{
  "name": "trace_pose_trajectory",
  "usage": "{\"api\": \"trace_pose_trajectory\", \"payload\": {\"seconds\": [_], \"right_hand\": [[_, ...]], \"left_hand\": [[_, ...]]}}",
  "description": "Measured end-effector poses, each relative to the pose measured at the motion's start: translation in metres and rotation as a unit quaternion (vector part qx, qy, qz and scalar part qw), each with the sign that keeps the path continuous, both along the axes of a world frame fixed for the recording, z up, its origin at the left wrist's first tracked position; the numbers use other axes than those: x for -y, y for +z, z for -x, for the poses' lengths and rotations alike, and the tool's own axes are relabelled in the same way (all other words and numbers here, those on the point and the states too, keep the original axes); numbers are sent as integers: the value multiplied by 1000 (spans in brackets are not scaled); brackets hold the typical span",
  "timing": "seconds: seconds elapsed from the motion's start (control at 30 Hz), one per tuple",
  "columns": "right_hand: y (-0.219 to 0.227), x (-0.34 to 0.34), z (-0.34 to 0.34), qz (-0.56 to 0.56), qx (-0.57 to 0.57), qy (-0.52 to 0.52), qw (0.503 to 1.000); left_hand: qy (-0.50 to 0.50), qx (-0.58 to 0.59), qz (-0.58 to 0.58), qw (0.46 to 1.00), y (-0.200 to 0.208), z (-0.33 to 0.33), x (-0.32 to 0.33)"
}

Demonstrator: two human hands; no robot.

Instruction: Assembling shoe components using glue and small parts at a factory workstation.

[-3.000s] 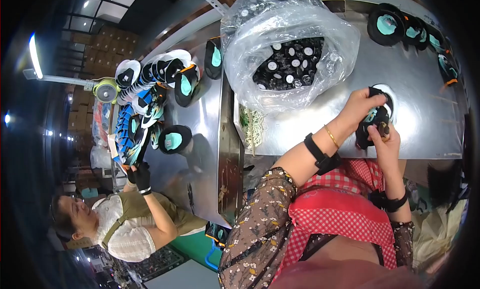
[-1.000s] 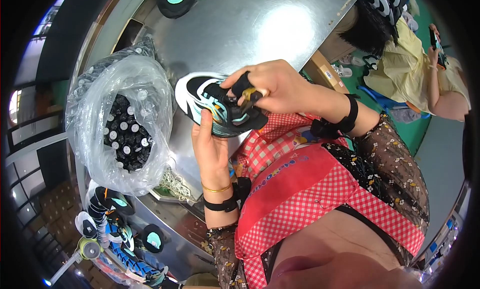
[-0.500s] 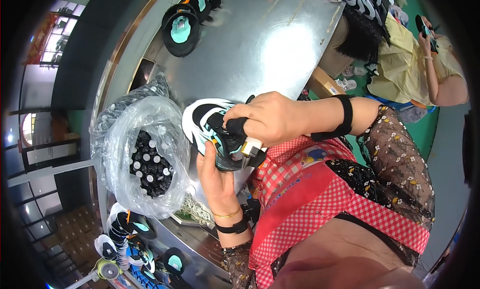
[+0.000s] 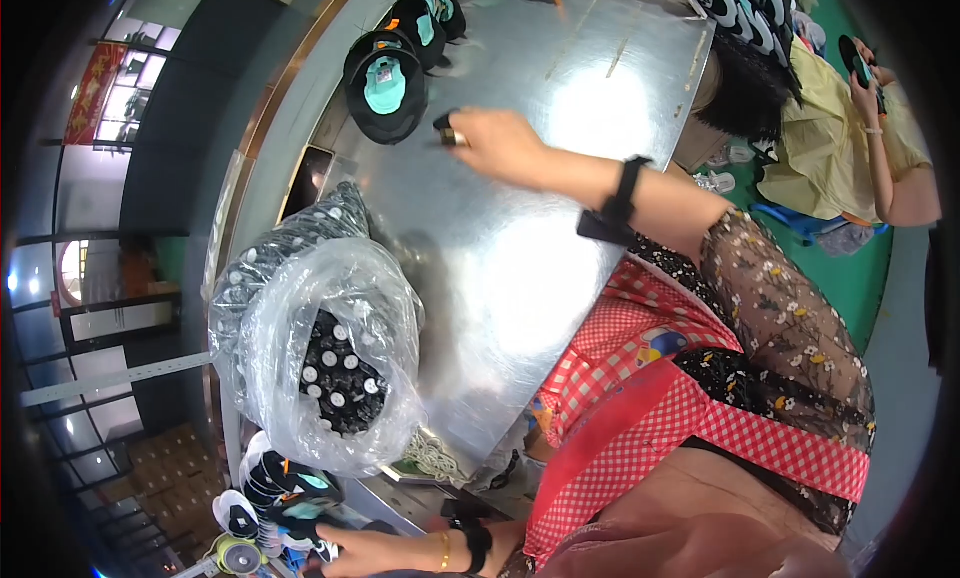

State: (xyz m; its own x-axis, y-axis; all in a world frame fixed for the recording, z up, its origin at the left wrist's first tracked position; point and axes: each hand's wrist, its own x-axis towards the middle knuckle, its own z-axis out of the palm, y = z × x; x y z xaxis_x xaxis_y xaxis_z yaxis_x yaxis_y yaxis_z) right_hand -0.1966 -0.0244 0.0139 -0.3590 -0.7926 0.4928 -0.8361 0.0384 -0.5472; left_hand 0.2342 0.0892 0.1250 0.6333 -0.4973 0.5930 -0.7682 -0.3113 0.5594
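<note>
My right hand (image 4: pixel 500 146) reaches out over the metal table, its fingers closed around a small tool (image 4: pixel 453 137) with a pale band and a dark end. Just beyond it stands a dark shoe (image 4: pixel 385 93) with a teal insole, in a row of similar shoes. At the lower left, my left hand (image 4: pixel 365 555) is at a blurred dark shoe (image 4: pixel 308 518) with white and teal parts; the fingers seem closed on its edge. Several more shoes (image 4: pixel 270 476) lie stacked beside that hand.
A clear plastic bag (image 4: pixel 270 378) of black pieces with white round tops stands on the table (image 4: pixel 470 238). White cords (image 4: pixel 437 455) lie by the bag, and a dark flat rectangular object (image 4: pixel 310 178) lies behind it. Another person (image 4: pixel 885 158) holds a shoe at the right.
My hands have moved apart. The left has gone from mid-table with the shoe down to the stack at the lower left; the right has carried the tool toward the far shoes.
</note>
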Motion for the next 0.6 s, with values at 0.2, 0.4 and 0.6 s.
{"api": "trace_pose_trajectory", "payload": {"seconds": [0.2,0.4,0.6], "right_hand": [[16,116,48,-147,158,-63,974],[8,102,18,-49,294,7,955],[41,-76,0,-201,409,302,837]], "left_hand": [[-261,-16,286,922,1,101,-15],[-518,-147,-77,839,-43,115,1],[-596,-76,-25,799,-67,181,25]]}}
